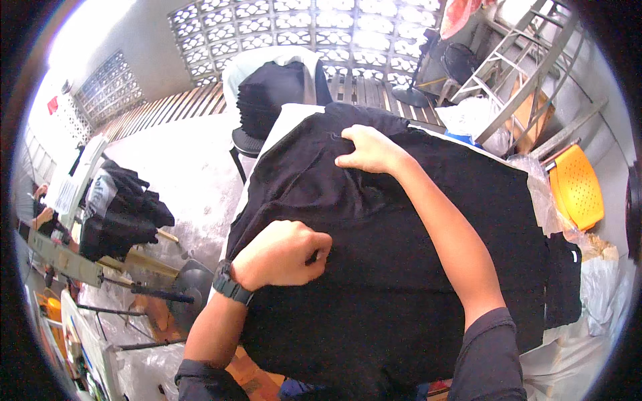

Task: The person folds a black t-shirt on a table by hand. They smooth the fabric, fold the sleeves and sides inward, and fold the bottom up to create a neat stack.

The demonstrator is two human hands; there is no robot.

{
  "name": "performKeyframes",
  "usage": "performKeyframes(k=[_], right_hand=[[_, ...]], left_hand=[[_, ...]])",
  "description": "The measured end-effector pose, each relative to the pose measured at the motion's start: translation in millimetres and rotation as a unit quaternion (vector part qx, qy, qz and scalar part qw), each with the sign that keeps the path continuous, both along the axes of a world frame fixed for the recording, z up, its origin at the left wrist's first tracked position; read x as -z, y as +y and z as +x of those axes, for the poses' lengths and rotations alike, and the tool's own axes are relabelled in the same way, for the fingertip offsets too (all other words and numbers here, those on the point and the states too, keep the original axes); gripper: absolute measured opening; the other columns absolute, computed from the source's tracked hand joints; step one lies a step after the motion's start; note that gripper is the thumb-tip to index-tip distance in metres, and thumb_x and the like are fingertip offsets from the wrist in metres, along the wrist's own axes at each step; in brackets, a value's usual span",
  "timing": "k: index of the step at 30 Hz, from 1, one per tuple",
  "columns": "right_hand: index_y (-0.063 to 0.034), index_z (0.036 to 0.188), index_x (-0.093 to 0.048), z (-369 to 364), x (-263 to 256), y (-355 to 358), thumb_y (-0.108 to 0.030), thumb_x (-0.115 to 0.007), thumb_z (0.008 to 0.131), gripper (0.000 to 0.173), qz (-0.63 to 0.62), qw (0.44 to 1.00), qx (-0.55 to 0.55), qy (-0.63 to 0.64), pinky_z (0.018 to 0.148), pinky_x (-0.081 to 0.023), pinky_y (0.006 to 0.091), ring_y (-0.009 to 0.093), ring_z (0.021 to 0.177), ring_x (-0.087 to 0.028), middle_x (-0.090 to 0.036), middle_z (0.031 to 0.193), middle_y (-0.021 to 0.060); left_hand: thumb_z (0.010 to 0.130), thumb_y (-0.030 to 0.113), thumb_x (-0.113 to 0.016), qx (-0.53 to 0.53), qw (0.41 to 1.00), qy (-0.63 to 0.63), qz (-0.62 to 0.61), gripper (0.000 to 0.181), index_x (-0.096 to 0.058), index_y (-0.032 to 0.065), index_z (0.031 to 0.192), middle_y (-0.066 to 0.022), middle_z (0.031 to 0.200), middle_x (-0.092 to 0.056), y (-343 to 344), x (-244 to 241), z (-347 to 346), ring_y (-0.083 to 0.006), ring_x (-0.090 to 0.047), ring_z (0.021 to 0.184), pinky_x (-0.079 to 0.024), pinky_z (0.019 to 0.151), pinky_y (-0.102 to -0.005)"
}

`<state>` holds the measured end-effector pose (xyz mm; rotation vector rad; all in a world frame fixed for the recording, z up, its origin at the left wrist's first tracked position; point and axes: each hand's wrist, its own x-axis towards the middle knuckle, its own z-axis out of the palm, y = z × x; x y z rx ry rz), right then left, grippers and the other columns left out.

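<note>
A black cloth garment (pixel 401 250) is spread over the white-edged table before me, with soft folds in its upper left part. My left hand (pixel 281 253), with a dark watch (pixel 231 284) at the wrist, is curled over the garment's left side. Whether cloth is pinched in its fingers cannot be seen. Farther up, my right hand (pixel 373 150) reaches across the folds, thumb and forefinger apart against the fabric. More folded black cloth (pixel 563 280) lies at the table's right edge.
A stack of black garments (pixel 273 97) rests on a chair past the table's far end. Black cloth (pixel 125 210) hangs at left, near another person's hands (pixel 42 218). A metal ladder (pixel 521 65), a fan (pixel 459 62) and a yellow plastic chair part (pixel 577 188) stand at right.
</note>
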<state>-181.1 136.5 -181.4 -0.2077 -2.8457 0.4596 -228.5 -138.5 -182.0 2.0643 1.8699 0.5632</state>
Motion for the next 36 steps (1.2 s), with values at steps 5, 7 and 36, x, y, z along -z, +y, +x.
performKeyframes(k=[5,7,36], right_hand=[[0.0054,0.113,-0.063,14.6,-27.3,-21.8,-0.029,-0.076,0.087,0.045,-0.056,0.978,-0.107,0.17,0.09,-0.051,0.043,0.04,0.105,-0.066,-0.067,0.108,0.0257],[0.0016,0.107,-0.064,54.3,-58.3,-49.4,-0.039,-0.08,0.085,0.049,-0.04,0.966,-0.174,0.188,0.084,-0.051,0.037,0.032,0.089,-0.065,-0.065,0.099,0.0171],[-0.0078,0.091,-0.065,166.3,9.8,-58.5,-0.03,-0.071,0.089,0.023,-0.041,0.981,0.159,0.108,0.07,-0.057,0.0465,0.034,0.077,-0.071,-0.071,0.084,0.0116]], left_hand=[[0.081,0.015,-0.064,-0.008,0.999,-0.039,-0.037,0.011,-0.062,0.0054,0.075,-0.0177,0.068,-0.064,-1.2,-8.5,-1.9,-0.0398,-0.066,0.068,-0.053,0.063,-0.0486],[0.082,0.014,-0.064,-0.043,0.997,-0.055,-0.042,0.012,-0.064,0.0037,0.076,-0.0189,0.069,-0.065,-6.5,-9.6,-9.6,-0.0398,-0.066,0.067,-0.053,0.062,-0.0479],[0.084,-0.001,-0.069,-0.281,0.942,-0.003,0.186,0.031,-0.073,0.0058,0.114,-0.0131,0.115,-0.068,-1.6,5.8,-43.8,-0.0311,-0.067,0.105,-0.052,0.092,-0.0374]])
